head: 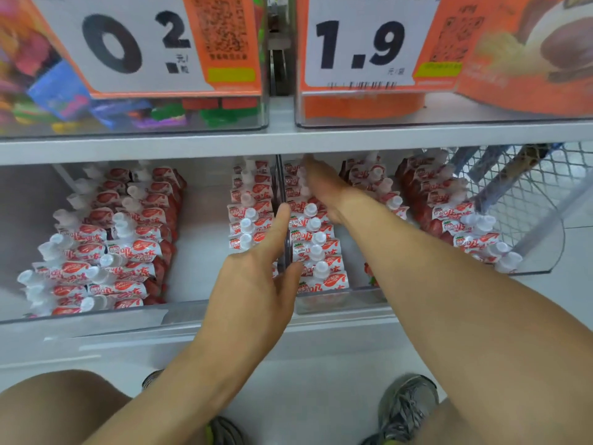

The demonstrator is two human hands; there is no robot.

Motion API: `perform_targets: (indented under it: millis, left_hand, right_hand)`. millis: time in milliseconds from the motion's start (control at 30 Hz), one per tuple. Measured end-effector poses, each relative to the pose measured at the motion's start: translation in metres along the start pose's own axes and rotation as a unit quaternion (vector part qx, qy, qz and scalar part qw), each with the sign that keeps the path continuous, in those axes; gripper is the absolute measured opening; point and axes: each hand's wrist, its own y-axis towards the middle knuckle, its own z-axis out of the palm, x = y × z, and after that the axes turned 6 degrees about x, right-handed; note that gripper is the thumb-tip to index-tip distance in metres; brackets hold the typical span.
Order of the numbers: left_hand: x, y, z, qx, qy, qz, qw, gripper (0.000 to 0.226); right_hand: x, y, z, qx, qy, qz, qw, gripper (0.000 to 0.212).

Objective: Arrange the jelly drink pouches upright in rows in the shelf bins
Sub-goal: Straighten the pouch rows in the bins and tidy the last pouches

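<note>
Red-and-white jelly drink pouches with white caps stand in rows in two clear bins on the lower shelf. The left bin [96, 316] holds two rows at its left [106, 252] and a short row [250, 213] by the divider. My left hand [256, 277] reaches in at the divider, its forefinger straight along that short row and its thumb near the front pouch of the right bin's first row [317, 252]. My right hand [324, 187] stretches deep over that first row with its fingers straight, pressing on the pouches. More rows [449, 213] fill the right bin.
The upper shelf edge [288, 139] hangs low over the bins, with price cards 0.2 [134, 43] and 1.9 [362, 43] on clear bins above. A wire basket [519, 187] stands to the right. My knees and shoes [407, 409] are on the floor below.
</note>
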Motion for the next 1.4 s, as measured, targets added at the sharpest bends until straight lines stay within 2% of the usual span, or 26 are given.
perform_targets:
  millis: [133,233,367,533,667,867,1000,1067,1167,1200,1267,1333,1400]
  left_hand:
    - [0.003,-0.001,0.001,0.009,0.001,0.004,1.0,0.071]
    - [0.003,-0.001,0.001,0.004,0.002,0.0,1.0,0.071]
    - [0.002,-0.002,0.004,-0.006,-0.001,-0.009,1.0,0.07]
    - [-0.001,-0.002,0.004,0.002,0.005,-0.022,1.0,0.069]
    - [-0.001,-0.003,0.004,-0.006,0.007,-0.017,1.0,0.069]
    - [0.003,-0.002,0.009,-0.011,0.016,-0.015,1.0,0.071]
    - [0.0,-0.003,0.013,-0.019,0.043,-0.012,0.999,0.071]
    - [-0.001,-0.002,0.014,-0.022,0.066,-0.009,0.998,0.072]
    - [-0.001,-0.002,0.017,-0.021,0.09,-0.01,0.996,0.071]
    - [-0.001,-0.002,0.017,-0.014,0.087,-0.014,0.996,0.07]
    - [0.001,-0.003,0.016,0.0,0.063,-0.021,0.998,0.07]
    - [-0.001,-0.006,0.014,-0.011,0.05,-0.015,0.999,0.07]
    - [-0.01,-0.014,0.016,-0.059,0.068,0.029,0.996,0.065]
  right_hand:
    - [0.017,-0.038,-0.008,0.045,-0.021,-0.006,0.999,0.055]
    - [0.016,-0.059,-0.006,0.044,-0.059,0.055,0.996,0.066]
    - [0.017,-0.08,0.005,0.065,0.031,0.068,0.995,0.074]
    - [0.019,-0.09,-0.003,0.104,0.021,0.089,0.99,0.079]
    - [0.01,-0.107,-0.014,0.111,-0.059,0.134,0.983,0.073]
    - [0.016,-0.12,-0.011,0.119,-0.05,0.142,0.981,0.07]
    - [0.017,-0.124,-0.009,0.117,-0.128,0.135,0.976,0.069]
    - [0.018,-0.128,-0.007,0.117,-0.116,0.126,0.978,0.066]
    - [0.015,-0.139,-0.012,0.133,-0.039,0.129,0.982,0.064]
    - [0.012,-0.146,-0.018,0.132,-0.049,0.115,0.983,0.064]
    - [0.008,-0.161,-0.033,0.093,-0.156,0.039,0.983,0.056]
    - [0.003,-0.18,-0.052,-0.022,-0.224,-0.073,0.972,0.036]
    - [-0.009,-0.198,-0.072,-0.153,-0.234,-0.161,0.947,0.02]
